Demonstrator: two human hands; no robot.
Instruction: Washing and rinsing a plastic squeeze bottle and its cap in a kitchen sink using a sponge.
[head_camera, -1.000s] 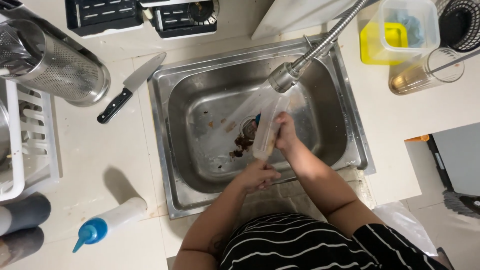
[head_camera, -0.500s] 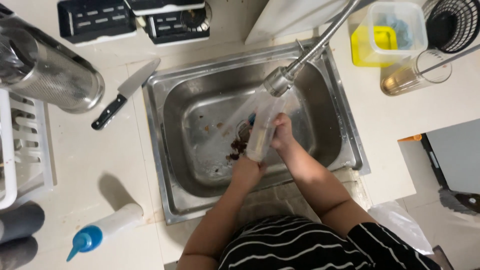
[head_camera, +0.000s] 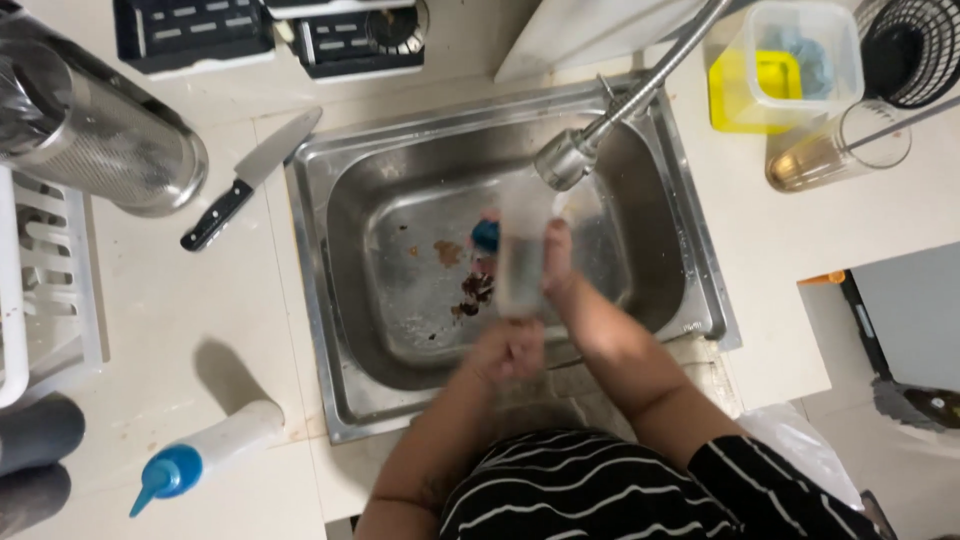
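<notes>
Over the steel sink (head_camera: 340, 300), right hand (head_camera: 556, 268) grips clear glass (head_camera: 522, 250).

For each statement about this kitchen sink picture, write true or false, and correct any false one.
1. The right hand holds a clear container over the sink. True.
2. The knife lies inside the sink. False: it lies on the counter, left of the sink.
3. The tap head hangs above the container. True.
4. The bottle with the blue cap stands upright. False: it lies on its side.
5. The left hand rests on the counter. False: it is below the container, at the sink's near edge.
</notes>
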